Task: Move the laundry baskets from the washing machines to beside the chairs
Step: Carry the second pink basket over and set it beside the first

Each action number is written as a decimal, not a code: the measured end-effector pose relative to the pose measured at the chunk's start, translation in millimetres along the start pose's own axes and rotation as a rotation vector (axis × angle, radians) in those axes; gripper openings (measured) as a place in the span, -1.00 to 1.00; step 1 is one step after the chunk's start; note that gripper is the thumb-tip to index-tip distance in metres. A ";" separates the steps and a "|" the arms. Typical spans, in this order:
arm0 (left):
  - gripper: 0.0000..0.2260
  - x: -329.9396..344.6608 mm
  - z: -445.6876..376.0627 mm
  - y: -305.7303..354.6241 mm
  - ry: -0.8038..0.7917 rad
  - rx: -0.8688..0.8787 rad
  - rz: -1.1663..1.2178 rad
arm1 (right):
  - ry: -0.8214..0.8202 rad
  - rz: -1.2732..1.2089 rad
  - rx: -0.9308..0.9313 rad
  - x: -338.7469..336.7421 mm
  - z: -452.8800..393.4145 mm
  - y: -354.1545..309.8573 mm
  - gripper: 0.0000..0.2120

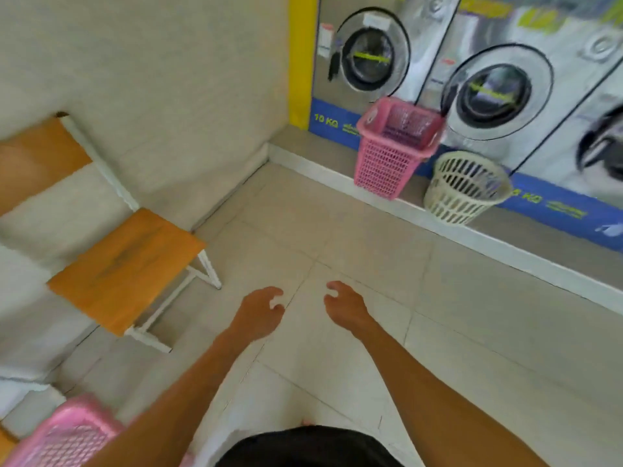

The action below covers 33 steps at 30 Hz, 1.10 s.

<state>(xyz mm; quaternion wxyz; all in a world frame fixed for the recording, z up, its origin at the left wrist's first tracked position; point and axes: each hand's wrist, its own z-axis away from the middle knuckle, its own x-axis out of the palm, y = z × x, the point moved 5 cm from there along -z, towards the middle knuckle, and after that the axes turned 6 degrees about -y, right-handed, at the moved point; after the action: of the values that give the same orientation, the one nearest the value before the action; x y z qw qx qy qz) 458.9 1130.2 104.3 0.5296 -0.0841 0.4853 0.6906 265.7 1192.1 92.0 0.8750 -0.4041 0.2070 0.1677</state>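
Observation:
A pink square laundry basket [394,150] stands on the step in front of the washing machines [499,92], tilted toward me. Just right of it a cream round basket [463,188] sits on the same step. Another pink basket [64,436] rests on the floor at the bottom left, near a wooden chair [124,264]. My left hand [261,310] and my right hand [344,303] reach forward over the floor tiles, side by side, fingers curled and apart, holding nothing. Both are well short of the baskets at the machines.
A second wooden chair [40,153] stands against the left wall. A white raised step [472,237] runs along the foot of the machines. Beige floor tiles [371,264] lie between the chairs and the machines. A yellow strip [301,59] edges the leftmost machine.

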 end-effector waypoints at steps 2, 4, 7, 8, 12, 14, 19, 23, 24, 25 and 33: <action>-0.65 8.0 -30.0 50.5 -0.045 0.082 -0.043 | 0.085 -0.074 0.039 -46.2 -6.4 21.9 -0.60; -0.63 15.0 -57.3 95.6 -0.099 0.147 -0.069 | 0.163 -0.129 0.054 -84.1 -14.7 36.7 -0.61; -0.58 24.2 -99.0 152.5 -0.172 0.221 -0.106 | 0.241 -0.204 0.074 -127.4 -31.0 49.4 -0.61; -0.57 26.9 -112.8 169.5 -0.194 0.247 -0.119 | 0.260 -0.222 0.084 -140.6 -37.6 52.3 -0.61; -0.56 31.4 -169.3 223.0 -0.275 0.289 -0.128 | 0.309 -0.274 0.129 -190.2 -76.3 62.0 -0.61; -0.56 28.2 -206.4 243.3 -0.304 0.298 -0.122 | 0.343 -0.320 0.151 -218.2 -102.2 62.3 -0.62; -0.56 6.5 -304.4 287.4 -0.356 0.319 -0.149 | 0.375 -0.391 0.206 -279.7 -173.4 54.6 -0.62; -0.52 -22.7 -373.8 321.4 -0.374 0.317 -0.102 | 0.386 -0.403 0.243 -318.7 -227.8 41.4 -0.65; -0.51 -31.2 -391.2 327.2 -0.368 0.306 -0.095 | 0.387 -0.401 0.244 -328.2 -242.3 37.2 -0.65; -0.51 -38.6 -406.0 331.2 -0.369 0.290 -0.094 | 0.383 -0.394 0.250 -336.0 -256.0 32.7 -0.64; -0.49 -65.8 -521.6 359.2 -0.393 0.192 -0.087 | 0.345 -0.392 0.294 -397.0 -358.3 6.0 -0.60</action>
<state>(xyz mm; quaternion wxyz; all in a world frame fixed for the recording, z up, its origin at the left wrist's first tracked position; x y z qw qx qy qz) -12.8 702.8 86.1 0.6489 0.0820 0.4324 0.6207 -158.9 867.4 75.2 0.8917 -0.3280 0.2929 -0.1072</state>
